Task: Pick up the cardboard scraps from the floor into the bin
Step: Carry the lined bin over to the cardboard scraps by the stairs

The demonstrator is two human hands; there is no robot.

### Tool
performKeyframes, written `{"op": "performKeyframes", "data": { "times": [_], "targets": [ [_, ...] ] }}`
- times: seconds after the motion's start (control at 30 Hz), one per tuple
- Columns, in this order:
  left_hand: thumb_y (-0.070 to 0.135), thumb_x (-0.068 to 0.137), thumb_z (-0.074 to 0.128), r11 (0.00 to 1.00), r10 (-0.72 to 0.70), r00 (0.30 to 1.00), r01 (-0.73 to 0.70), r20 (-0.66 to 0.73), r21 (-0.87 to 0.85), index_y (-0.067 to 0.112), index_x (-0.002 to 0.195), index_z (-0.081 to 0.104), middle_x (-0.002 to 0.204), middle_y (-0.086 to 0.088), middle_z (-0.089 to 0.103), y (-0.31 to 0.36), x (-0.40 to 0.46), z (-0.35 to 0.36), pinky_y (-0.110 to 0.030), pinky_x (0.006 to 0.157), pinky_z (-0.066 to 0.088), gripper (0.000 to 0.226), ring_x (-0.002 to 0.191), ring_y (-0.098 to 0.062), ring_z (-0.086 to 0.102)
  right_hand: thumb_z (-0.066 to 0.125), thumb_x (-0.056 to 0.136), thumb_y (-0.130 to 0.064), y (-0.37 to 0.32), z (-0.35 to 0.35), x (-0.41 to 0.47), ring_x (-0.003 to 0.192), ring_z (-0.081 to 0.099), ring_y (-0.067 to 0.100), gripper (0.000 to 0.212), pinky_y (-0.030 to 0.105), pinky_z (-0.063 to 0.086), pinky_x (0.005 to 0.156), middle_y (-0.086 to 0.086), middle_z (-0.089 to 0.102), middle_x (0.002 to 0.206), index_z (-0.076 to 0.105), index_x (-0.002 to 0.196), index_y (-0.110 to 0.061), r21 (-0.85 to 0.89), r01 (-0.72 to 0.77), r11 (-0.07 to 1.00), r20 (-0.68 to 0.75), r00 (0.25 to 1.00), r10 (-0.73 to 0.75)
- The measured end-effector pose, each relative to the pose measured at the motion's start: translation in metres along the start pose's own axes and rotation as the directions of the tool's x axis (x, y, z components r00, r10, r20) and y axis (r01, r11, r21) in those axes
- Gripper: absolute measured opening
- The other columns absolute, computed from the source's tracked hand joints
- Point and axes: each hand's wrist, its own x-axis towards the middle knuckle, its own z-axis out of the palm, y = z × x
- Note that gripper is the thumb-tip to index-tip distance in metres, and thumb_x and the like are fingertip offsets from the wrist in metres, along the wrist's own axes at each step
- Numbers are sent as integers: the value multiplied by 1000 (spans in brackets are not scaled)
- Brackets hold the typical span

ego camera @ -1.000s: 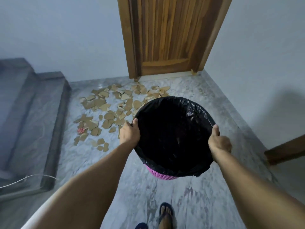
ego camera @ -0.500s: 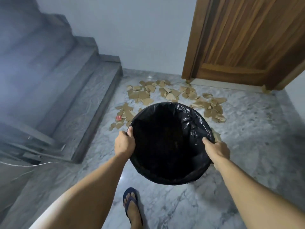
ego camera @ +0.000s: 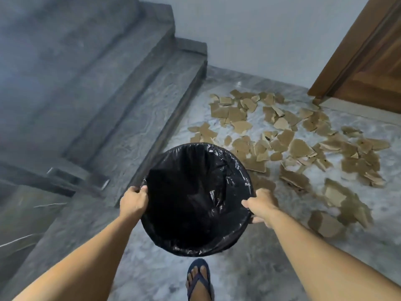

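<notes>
Both hands, left (ego camera: 133, 203) and right (ego camera: 260, 206), grip the bin (ego camera: 196, 200) rim beside the scraps (ego camera: 293, 146) on the floor (ego camera: 249, 268); risk: set-down traps scraps underneath, or liner slips.

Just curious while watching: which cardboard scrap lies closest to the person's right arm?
The large scrap at the lower right, alone just beside the right forearm; the other scraps lie farther off toward the door.

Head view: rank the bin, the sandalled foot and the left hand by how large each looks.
1. bin, by far the largest, its black liner mouth filling the centre.
2 and 3. left hand and sandalled foot look about alike; the foot is cut off by the frame edge, so no ranking between them.
</notes>
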Motion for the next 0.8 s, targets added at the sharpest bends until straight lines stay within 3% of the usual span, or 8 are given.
{"op": "performKeyframes", "data": {
  "times": [0.13, 0.27, 0.4, 0.53, 0.67, 0.73, 0.8],
  "targets": [
    [31, 93, 50, 997, -43, 999, 43, 3, 59, 3, 105, 66, 107, -25, 67, -28, 75, 8, -42, 86, 51, 35, 102, -41, 61, 70, 85, -10, -23, 65, 62, 96, 63, 27, 40, 30, 56, 52, 9, 59, 119, 54, 121, -3, -49, 43, 998, 44, 998, -41],
    [23, 89, 56, 993, -64, 998, 61, 25, 105, 2, 97, 64, 102, -25, 67, -46, 133, 25, -40, 82, 51, 24, 97, -40, 63, 71, 83, -12, -34, 120, 112, 82, 68, 30, 14, 43, 62, 57, 13, 67, 105, 59, 90, -12, -73, 84, 994, 42, 996, -81],
    [21, 91, 59, 987, -113, 993, 110, 23, 120, -2, 110, 61, 113, -26, 63, -65, 174, 42, -38, 81, 44, 31, 107, -40, 58, 68, 85, -3, -38, 161, 145, 87, 66, 30, 17, 47, 61, 60, 8, 61, 105, 56, 97, -7, -38, 89, 995, 93, 992, -85],
    [22, 85, 67, 988, -134, 991, 132, 21, 77, 0, 101, 62, 105, -23, 67, -79, 198, 49, -40, 82, 51, 28, 98, -38, 63, 71, 83, -2, -37, 183, 166, 85, 69, 30, 20, 48, 61, 59, 9, 66, 101, 55, 87, -15, -42, 121, 992, 111, 987, -115],
    [26, 84, 69, 978, -178, 984, 175, 21, 117, -1, 112, 62, 109, -23, 66, -85, 201, 55, -37, 82, 48, 39, 102, -38, 62, 74, 81, -8, -38, 188, 177, 79, 71, 27, 26, 45, 61, 54, 6, 69, 101, 55, 98, -17, -68, 147, 987, 98, 985, -140],
    [29, 84, 69, 969, -184, 983, 177, 26, 171, -1, 116, 61, 114, -24, 65, -83, 195, 57, -37, 84, 47, 45, 107, -39, 60, 74, 82, -11, -39, 183, 176, 86, 70, 25, 27, 43, 61, 56, 4, 68, 104, 56, 101, -19, -91, 153, 984, 124, 982, -141],
    [34, 84, 69, 947, -189, 982, 180, 8, 265, -3, 127, 52, 127, -26, 57, -75, 188, 57, -40, 95, 44, 59, 119, -40, 52, 72, 85, -14, -43, 176, 174, 95, 67, 24, 25, 40, 62, 60, 2, 65, 110, 57, 104, -19, -98, 148, 984, 174, 976, -130]
  ]
}}
